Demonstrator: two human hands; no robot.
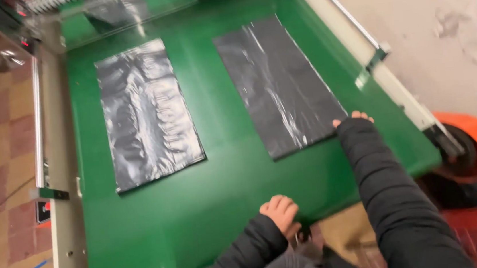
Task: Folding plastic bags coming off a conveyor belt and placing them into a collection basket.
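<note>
At the near edge of the green counter (161,233), the left hand (280,211) rests curled over the edge, fingers pressed together and holding nothing; only its knuckles show past the dark padded sleeve. Farther in, toward the right edge, the right hand (353,119) is mostly hidden by its own sleeve, so whether it pinches or merely presses cannot be told; its fingertips touch the near right corner of the right black plastic bag (279,84), which lies flat and slanted along the right edge. The likely trouble is this thin, glossy film: a drag from one corner could wrinkle or fold it, or slide it askew toward the counter's right rail (357,43). A sleeve brushing across could lift the sheet too. Well apart, toward the left edge, the left black plastic bag (145,110) lies flat and untouched. At the far edge a clear guard (124,9) spans the counter.
</note>
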